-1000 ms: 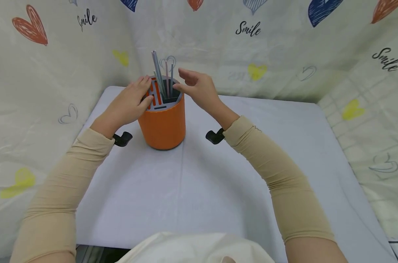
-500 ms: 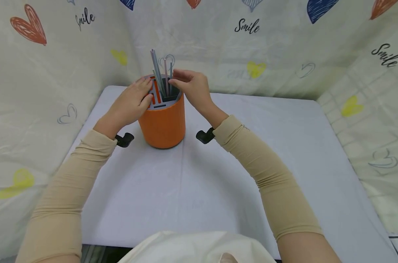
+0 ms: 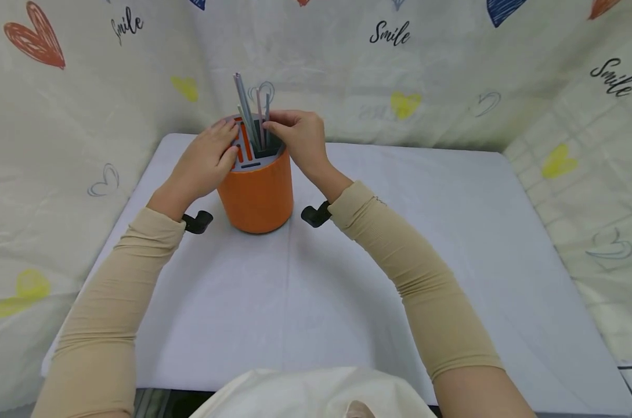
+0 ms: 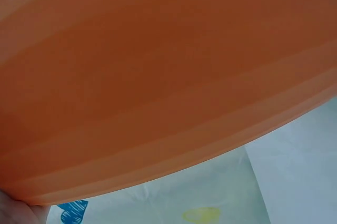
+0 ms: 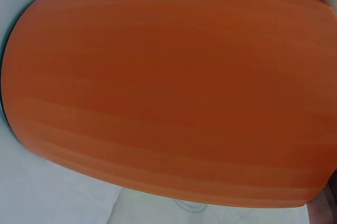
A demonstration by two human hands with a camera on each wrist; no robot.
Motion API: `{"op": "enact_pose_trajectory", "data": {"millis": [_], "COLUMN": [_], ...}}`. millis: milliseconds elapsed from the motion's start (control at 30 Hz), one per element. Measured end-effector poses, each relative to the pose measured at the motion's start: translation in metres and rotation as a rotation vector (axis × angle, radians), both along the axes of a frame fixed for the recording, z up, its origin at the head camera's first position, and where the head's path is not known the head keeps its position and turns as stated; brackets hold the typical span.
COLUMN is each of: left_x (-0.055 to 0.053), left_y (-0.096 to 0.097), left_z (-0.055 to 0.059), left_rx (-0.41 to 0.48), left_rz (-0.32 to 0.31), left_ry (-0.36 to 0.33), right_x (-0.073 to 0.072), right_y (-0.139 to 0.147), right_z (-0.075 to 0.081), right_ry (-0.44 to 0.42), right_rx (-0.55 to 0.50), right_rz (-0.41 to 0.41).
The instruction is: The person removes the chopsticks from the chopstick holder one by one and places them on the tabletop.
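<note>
In head view, brought right hand [image 3: 299, 132] closer, now seemingly pinching thin stick [image 3: 267, 104], so likely past reaching; laid left hand [image 3: 203, 155], fairly straight-fingered, on orange holder [image 3: 256, 200] to its right. In left wrist view, saw mostly holder beside hand; in right wrist view, could not confirm pinch.

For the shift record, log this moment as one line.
left hand: resting on holder | right hand: at sticks, grip unclear | sticks: in holder | holder: upright on table
</note>
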State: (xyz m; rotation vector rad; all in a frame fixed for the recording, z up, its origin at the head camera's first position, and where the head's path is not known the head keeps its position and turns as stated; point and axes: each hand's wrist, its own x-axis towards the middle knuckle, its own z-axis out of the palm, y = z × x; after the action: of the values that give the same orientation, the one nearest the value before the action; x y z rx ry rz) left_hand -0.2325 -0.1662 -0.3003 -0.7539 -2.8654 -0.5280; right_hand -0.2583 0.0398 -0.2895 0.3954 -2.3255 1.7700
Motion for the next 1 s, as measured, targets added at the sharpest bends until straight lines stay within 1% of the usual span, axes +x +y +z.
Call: {"op": "enact_pose_trajectory", "data": {"millis": [100, 233, 367, 433, 500, 567, 667, 833, 1000], "left_x": [0.001, 0.001, -0.001, -0.001, -0.001, -0.001, -0.001, 0.0, 0.0], "left_y": [-0.002, -0.004, -0.006, -0.006, -0.007, -0.007, -0.007, -0.006, -0.001], "left_z": [0.0, 0.001, 0.002, 0.003, 0.003, 0.004, 0.003, 0.0, 0.002], "left_rx": [0.013, 0.016, -0.009, -0.023, -0.029, -0.03, -0.022, -0.024, -0.038], "left_rz": [0.007, 0.01, 0.0, -0.007, -0.006, -0.002, 0.003, 0.007, 0.013], "left_ry": [0.001, 0.007, 0.008, 0.003, -0.004, -0.006, -0.022, -0.029, -0.037], "right_x": [-0.001, -0.002, -0.003, -0.003, -0.003, -0.001, 0.007, 0.021, 0.023], "right_y": [-0.004, -0.006, -0.005, -0.005, -0.004, -0.004, -0.004, -0.003, 0.003], "right_z": [0.0, 0.004, 0.01, 0.013, 0.017, 0.022, 0.031, 0.047, 0.054], "right_ry": [0.002, 0.001, -0.008, -0.018, -0.029, -0.032, -0.031, -0.011, 0.041], "right_rx": [-0.009, -0.005, -0.011, -0.021, -0.054, -0.094, -0.135, -0.151, -0.235], "right_rz": [-0.002, -0.015, -0.041, -0.042, -0.033, -0.021, -0.013, -0.008, -0.01]}}
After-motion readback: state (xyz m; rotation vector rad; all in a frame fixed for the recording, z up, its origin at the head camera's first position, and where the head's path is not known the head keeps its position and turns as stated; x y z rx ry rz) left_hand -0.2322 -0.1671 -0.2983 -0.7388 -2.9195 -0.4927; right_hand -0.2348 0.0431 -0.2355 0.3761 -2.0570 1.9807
